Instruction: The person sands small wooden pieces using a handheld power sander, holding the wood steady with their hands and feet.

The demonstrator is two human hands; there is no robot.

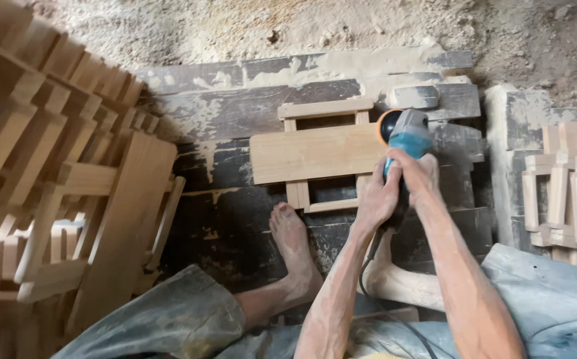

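Both my hands grip a blue and grey power sander (406,135) with an orange pad edge. My left hand (377,197) wraps the rear of its body and my right hand (417,174) sits on top. The sander rests at the right end of a light wooden board (311,153), which lies across a small wooden frame (323,110). My bare foot (292,240) presses near the frame's front corner. A black cable (380,302) trails from the sander toward me.
Dark, dusty planks (235,113) form the work surface. A heap of similar wooden frames (49,166) is stacked at the left, and more frames (568,186) stand at the right. Sawdust covers the ground (301,26) beyond.
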